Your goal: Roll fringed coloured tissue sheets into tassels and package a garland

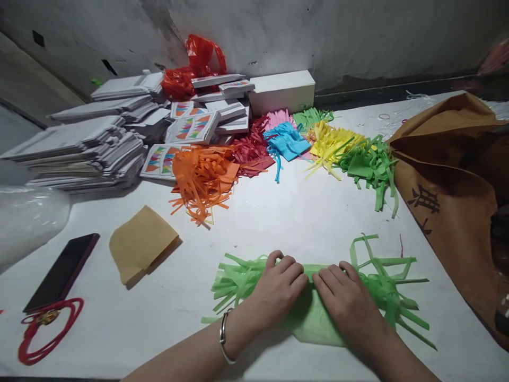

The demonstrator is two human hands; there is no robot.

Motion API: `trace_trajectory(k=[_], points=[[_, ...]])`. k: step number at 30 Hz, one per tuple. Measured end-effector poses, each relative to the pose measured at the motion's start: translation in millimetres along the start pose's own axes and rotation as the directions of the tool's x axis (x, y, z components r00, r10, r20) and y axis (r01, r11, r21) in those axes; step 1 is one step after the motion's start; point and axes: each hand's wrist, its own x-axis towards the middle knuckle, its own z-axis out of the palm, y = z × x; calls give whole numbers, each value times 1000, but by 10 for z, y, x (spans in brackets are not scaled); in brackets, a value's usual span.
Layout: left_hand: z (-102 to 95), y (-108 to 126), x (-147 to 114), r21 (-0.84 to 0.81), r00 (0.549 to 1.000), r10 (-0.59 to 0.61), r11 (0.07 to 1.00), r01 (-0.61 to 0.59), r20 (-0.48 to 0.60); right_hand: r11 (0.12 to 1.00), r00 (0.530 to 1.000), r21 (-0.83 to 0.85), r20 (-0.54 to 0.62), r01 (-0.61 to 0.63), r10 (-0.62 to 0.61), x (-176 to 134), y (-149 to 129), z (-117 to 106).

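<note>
A light green sheet of tissue paper (316, 321) lies on the white table in front of me, its two ends cut into fringe strips that spread left and right. My left hand (280, 284), with a silver bangle at the wrist, grips its upper edge with curled fingers. Close beside it, my right hand (342, 294) is closed on the same edge, thumb side inward. The paper under my fingers looks gathered or rolled; the fingertips hide the fold itself. Loose green strips stick out past both hands.
Fringed paper bundles in orange (207, 175), dark red, blue (287, 140), yellow (334, 140) and green (371, 164) line the back. Stacked white packets (79, 148) stand left. A phone (61, 273), red cord (51, 331) and brown paper (143, 241) lie left; a brown bag (449, 201) stands right.
</note>
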Motion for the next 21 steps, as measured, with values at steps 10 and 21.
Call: trace_trajectory(k=[10, 21], points=[[-71, 16, -121, -53, 998, -7, 999, 11, 68, 993, 997, 111, -60, -34, 41, -296, 83, -104], [-75, 126, 60, -28, 935, -343, 938, 346, 86, 934, 933, -67, 68, -350, 354, -147, 77, -21]])
